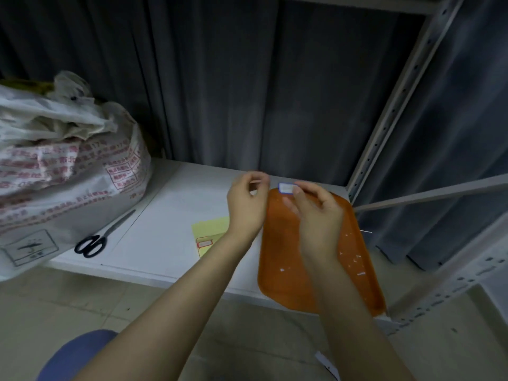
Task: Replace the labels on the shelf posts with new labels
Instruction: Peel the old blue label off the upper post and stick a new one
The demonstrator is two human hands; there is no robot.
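Over the white shelf board (pixel 170 215), my right hand (pixel 316 213) pinches a small white label with a blue border (pixel 286 187) between thumb and fingers. My left hand (pixel 248 202) is just left of it, fingertips curled together near the label's edge; whether it holds anything I cannot tell. A yellow label sheet (pixel 210 229) with one red-bordered label (pixel 204 243) lies on the shelf under my left wrist. The grey perforated shelf post (pixel 395 105) rises at the right.
An orange tray (pixel 286 257) sprinkled with white paper scraps lies under my right hand. Black scissors (pixel 94 243) lie to the left beside a large white printed plastic bag (pixel 63 166). A dark curtain hangs behind. A blue stool seat (pixel 74 353) shows at the bottom left.
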